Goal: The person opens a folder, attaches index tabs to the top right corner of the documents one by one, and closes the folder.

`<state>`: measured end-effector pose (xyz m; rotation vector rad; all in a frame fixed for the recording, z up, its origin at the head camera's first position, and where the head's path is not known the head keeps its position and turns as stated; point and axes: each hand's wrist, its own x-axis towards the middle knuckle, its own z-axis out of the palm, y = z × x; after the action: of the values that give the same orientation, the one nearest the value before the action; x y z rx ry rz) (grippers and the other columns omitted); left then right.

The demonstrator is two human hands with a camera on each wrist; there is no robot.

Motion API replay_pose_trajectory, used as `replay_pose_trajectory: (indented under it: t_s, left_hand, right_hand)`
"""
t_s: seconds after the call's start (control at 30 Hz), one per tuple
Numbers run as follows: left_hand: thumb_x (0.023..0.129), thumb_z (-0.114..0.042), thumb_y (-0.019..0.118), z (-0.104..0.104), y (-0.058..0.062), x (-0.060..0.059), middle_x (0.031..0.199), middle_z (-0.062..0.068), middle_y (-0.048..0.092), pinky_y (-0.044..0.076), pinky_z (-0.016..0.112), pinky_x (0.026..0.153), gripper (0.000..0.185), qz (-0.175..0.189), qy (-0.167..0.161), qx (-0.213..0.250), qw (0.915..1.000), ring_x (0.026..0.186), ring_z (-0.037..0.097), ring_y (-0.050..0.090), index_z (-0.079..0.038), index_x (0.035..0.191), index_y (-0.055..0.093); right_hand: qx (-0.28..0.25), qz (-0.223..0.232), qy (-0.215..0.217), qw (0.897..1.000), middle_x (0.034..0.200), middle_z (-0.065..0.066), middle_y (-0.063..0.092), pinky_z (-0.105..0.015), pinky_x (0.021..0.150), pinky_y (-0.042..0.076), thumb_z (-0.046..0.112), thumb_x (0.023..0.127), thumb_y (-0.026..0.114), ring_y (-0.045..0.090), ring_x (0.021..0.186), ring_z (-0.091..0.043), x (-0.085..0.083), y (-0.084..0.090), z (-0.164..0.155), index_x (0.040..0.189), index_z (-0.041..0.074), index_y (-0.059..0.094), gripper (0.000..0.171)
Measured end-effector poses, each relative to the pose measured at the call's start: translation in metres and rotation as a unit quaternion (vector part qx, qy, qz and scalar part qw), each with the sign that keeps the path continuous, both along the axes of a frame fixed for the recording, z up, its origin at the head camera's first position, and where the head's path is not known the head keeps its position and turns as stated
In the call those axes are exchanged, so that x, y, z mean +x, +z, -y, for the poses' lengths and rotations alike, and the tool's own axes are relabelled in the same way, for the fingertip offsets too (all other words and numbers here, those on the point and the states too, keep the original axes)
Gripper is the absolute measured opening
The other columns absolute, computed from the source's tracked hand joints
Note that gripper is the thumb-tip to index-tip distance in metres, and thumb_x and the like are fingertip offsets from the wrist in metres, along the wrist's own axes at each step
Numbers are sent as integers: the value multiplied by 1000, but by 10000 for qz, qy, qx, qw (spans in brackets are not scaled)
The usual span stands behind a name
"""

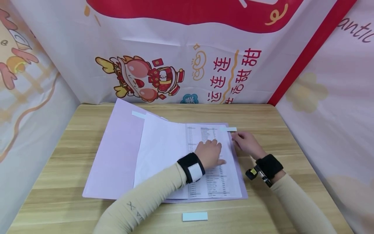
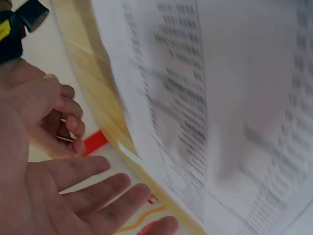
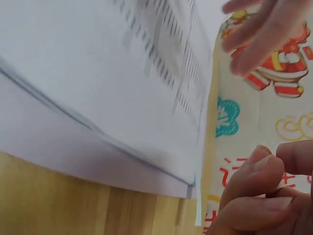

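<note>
A lilac folder (image 1: 109,156) lies spread out on the table, its cover turned to the left. Inside are a blank white sheet (image 1: 163,146) and, to its right, a page of printed lists (image 1: 230,175). One pale blue strip (image 1: 231,129) sticks out past that page's upper right corner. My left hand (image 1: 208,154) is over the printed page, fingers extended in the left wrist view. Just outside the folder's right edge, below the strip, is my right hand (image 1: 248,143). Its fingers (image 3: 254,178) are curled in toward the thumb, with nothing visible between them.
A second pale strip (image 1: 138,114) sits near the top of the folder's cover. Another light blue strip (image 1: 194,216) lies on the wooden table (image 1: 58,182) in front of the folder. Printed cloth hangings (image 1: 163,42) stand behind the table and along both sides.
</note>
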<state>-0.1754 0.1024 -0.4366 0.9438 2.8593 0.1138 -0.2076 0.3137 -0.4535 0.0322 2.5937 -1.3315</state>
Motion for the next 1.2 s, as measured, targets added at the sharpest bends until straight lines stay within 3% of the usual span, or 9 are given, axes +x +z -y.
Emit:
replay_pose_trajectory:
  t_s: [0.23, 0.4, 0.57, 0.73, 0.87, 1.2]
  left_hand:
    - [89, -63, 68, 9, -6, 40, 145, 12, 56, 51, 46, 98, 81, 269, -144, 3, 9995, 132, 29, 54, -7, 146, 54]
    - [86, -65, 70, 18, -16, 59, 157, 15, 43, 44, 49, 108, 91, 381, -162, -119, 9991, 145, 32, 40, -6, 151, 47]
    - [83, -68, 70, 20, -27, 67, 160, 16, 37, 39, 54, 112, 97, 428, 12, -93, 9990, 148, 34, 34, -6, 153, 44]
    - [80, -72, 70, 20, -35, 74, 160, 17, 38, 39, 57, 112, 103, 368, 142, -234, 9989, 148, 34, 35, -4, 153, 44]
    - [78, -76, 68, 19, -40, 77, 160, 16, 38, 38, 55, 113, 105, 234, 184, -394, 9988, 148, 32, 35, -5, 153, 45]
    - [73, -82, 66, 20, -50, 75, 159, 14, 41, 43, 49, 108, 114, -196, 59, -539, 9983, 145, 29, 39, -5, 153, 43]
  right_hand:
    - [-440, 229, 330, 9982, 69, -5, 49, -26, 51, 37, 25, 111, 44, 48, 60, -19, 34, 5, 3, 95, -8, 58, 39]
    - [-536, 582, 454, 9958, 70, -5, 50, -25, 49, 34, 31, 111, 43, 46, 58, -17, 62, 0, 3, 89, -4, 55, 44]
    - [-574, 1056, 428, 9918, 69, -5, 50, -25, 50, 34, 33, 111, 42, 46, 58, -18, 83, -8, -3, 87, -4, 55, 46]
    - [-367, 1272, 607, 9893, 67, -2, 51, -24, 49, 33, 36, 111, 41, 44, 55, -16, 94, -16, -7, 84, -2, 56, 49]
    - [-353, 1306, 693, 9884, 67, -2, 51, -23, 49, 33, 35, 111, 40, 43, 53, -15, 96, -23, -8, 83, -2, 56, 50]
    - [163, 1294, 128, 9914, 67, -3, 54, -25, 49, 35, 35, 110, 44, 46, 53, -16, 97, -35, -5, 81, 4, 58, 45]
